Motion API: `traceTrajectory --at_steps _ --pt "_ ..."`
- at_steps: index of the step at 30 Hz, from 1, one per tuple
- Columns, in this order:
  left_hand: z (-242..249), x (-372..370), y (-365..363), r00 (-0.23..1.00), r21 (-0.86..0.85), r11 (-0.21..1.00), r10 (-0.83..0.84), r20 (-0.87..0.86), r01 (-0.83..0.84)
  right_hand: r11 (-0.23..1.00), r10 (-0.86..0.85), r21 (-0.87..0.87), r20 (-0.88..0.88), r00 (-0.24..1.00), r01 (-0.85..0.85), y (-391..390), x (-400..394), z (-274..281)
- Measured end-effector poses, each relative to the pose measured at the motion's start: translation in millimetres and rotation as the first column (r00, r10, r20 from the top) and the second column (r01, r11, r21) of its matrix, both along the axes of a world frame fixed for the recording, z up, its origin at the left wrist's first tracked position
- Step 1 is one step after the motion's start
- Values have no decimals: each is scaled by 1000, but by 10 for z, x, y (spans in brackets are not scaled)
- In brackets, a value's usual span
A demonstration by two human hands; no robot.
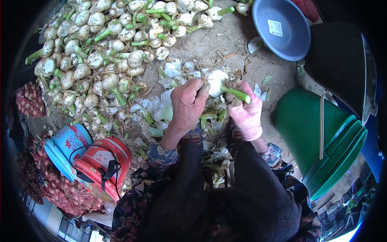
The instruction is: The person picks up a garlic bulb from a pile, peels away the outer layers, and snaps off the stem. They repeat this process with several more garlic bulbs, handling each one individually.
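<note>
A white garlic bulb (217,82) with a thick green stem stub is held between my two hands, over a scatter of peelings. My right hand (246,112) is closed around its root or stem side, and the stub pokes out past the fingers. Some brownish dry skin or roots show at those fingers. On the bulb's other side, my left hand (188,104) is pinched, thumb against forefinger, at a bit of brownish skin by the bulb's edge. Whether that skin is still attached is hidden. Loose white garlic skins (164,105) lie below and beyond the hands.
A large heap of garlic bulbs (96,60) spreads at the upper left. A blue basin (290,44) stands upper right, above a tipped green bucket (314,129). Red bucket (107,161) and light-blue bucket (72,141) lie at left, beside red net sacks (60,189).
</note>
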State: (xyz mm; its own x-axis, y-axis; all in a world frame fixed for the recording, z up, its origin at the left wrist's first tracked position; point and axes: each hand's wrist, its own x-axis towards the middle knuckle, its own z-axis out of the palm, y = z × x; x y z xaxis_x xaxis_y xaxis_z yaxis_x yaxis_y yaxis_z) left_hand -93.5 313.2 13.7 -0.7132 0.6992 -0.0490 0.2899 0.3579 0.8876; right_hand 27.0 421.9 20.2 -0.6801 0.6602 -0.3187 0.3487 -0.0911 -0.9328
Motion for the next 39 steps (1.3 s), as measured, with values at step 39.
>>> traceTrajectory --at_steps 39 --pt "-225 -1513 -54 798 -206 907 192 -572 -366 867 320 405 -7 948 -289 345 209 -376"
